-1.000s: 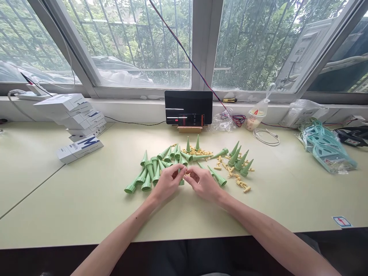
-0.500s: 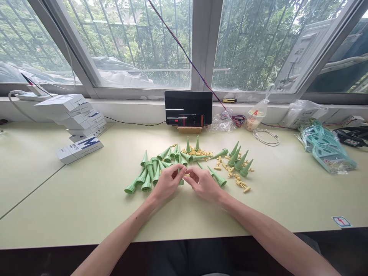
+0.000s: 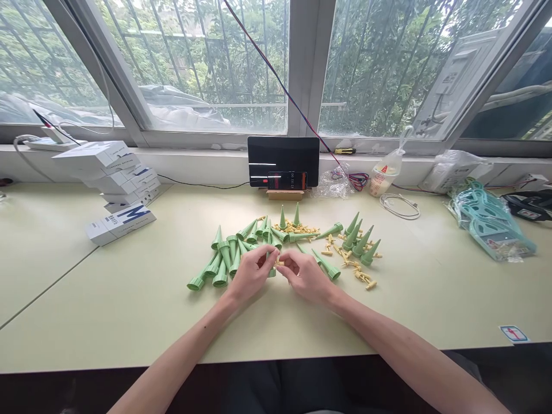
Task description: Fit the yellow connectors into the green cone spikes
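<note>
In the middle of the table my left hand [image 3: 255,269] and my right hand [image 3: 304,276] meet, both with fingers closed in a pinch. A small yellow plastic piece [image 3: 280,264] shows at the fingertips of my right hand. What my left fingertips pinch is mostly hidden; some green shows behind and below them, and I cannot tell whether it is held. Hollow green plastic cone spikes [image 3: 223,253] lie in a heap left of my hands. A green cone [image 3: 330,269] lies beside my right hand. Loose yellow pieces [image 3: 302,228] are piled behind the hands.
Several green cones stand upright [image 3: 363,241] among yellow pieces at right. Behind stand a phone [image 3: 288,180] and a dark tablet [image 3: 282,155]. White boxes [image 3: 121,224] are stacked left. A bagged cup [image 3: 383,177], white cable [image 3: 399,207] and teal plastic parts [image 3: 491,224] lie right.
My hands stay together in almost the same place. A little more of the yellow piece shows between the fingertips; the cones have not moved.
</note>
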Available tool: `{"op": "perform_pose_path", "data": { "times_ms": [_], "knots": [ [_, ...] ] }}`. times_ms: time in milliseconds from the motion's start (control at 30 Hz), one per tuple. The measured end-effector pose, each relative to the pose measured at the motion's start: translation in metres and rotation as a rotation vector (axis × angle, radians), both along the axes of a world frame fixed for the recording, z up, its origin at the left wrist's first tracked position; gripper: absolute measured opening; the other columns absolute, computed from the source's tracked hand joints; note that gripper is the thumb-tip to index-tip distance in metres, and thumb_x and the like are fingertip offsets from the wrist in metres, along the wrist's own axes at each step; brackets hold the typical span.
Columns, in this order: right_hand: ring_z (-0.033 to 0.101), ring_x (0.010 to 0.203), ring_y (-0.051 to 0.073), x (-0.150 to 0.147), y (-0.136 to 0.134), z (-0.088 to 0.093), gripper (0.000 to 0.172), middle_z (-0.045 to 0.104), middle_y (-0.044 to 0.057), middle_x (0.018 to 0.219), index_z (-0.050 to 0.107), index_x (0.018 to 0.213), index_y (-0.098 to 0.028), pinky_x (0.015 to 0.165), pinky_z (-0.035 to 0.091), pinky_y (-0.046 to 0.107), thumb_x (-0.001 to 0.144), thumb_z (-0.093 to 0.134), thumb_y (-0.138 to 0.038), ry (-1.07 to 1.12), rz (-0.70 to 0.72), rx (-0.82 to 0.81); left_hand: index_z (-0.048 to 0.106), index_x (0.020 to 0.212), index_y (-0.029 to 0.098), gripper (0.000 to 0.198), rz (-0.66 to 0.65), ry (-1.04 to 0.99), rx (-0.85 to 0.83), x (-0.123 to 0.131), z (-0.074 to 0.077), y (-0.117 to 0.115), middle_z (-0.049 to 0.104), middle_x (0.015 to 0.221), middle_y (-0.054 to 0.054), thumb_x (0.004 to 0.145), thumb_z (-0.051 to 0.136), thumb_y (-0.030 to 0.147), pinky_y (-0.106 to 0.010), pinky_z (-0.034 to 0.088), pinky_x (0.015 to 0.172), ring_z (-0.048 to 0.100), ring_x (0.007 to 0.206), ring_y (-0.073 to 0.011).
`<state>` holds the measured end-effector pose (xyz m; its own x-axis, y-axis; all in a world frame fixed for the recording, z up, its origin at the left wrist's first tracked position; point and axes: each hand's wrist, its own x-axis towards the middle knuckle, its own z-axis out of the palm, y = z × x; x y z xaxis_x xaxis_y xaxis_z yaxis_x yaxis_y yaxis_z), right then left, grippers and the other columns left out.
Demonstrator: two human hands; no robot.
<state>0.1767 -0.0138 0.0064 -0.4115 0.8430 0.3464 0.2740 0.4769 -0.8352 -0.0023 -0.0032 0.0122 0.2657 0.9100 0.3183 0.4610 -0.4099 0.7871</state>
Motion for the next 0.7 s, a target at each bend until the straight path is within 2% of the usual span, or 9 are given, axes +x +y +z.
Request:
{"op": "perform_pose_path", "data": {
  "times_ms": [100, 333, 533, 700],
  "knots": [
    [0.049, 0.058, 0.012, 0.0004, 0.0005, -0.0009, 0.014, 0.056, -0.001, 0.069, 0.057, 0.089, -0.018, 0.055, 0.037, 0.025, 0.096, 0.051, -0.028, 0.006, 0.002, 0.009, 0.063, 0.085, 0.018, 0.030, 0.003, 0.006, 0.002, 0.0002, -0.0007, 0.0006, 0.048, 0.064, 0.003, 0.098, 0.047, 0.040, -0.023, 0.032, 0.050, 0.037, 0.055, -0.0091],
    [0.040, 0.054, 0.012, 0.0014, 0.0012, -0.0010, 0.031, 0.049, -0.003, 0.061, 0.052, 0.072, -0.019, 0.052, 0.032, 0.026, 0.099, 0.047, -0.034, -0.075, -0.042, 0.007, 0.063, 0.083, 0.018, 0.031, 0.006, 0.050, 0.065, 0.0000, -0.0029, 0.0006, 0.055, 0.069, 0.001, 0.098, 0.046, 0.040, -0.023, 0.035, 0.051, 0.042, 0.057, -0.0098],
    [0.050, 0.060, 0.013, 0.0000, 0.0003, -0.0012, 0.013, 0.060, 0.000, 0.072, 0.059, 0.092, -0.019, 0.056, 0.039, 0.026, 0.096, 0.052, -0.030, 0.007, -0.020, 0.016, 0.062, 0.083, 0.018, 0.030, 0.002, 0.035, 0.027, -0.0005, 0.0003, -0.0001, 0.053, 0.067, 0.003, 0.098, 0.047, 0.039, -0.022, 0.034, 0.051, 0.041, 0.056, -0.0093],
    [0.054, 0.063, 0.014, 0.0004, 0.0007, -0.0021, 0.013, 0.062, 0.001, 0.074, 0.059, 0.093, -0.018, 0.059, 0.042, 0.026, 0.096, 0.050, -0.027, 0.008, -0.005, 0.015, 0.062, 0.082, 0.018, 0.030, -0.018, 0.053, 0.030, -0.0005, -0.0004, 0.0008, 0.054, 0.068, 0.002, 0.098, 0.047, 0.038, -0.023, 0.034, 0.054, 0.042, 0.058, -0.0100]
  ]
}}
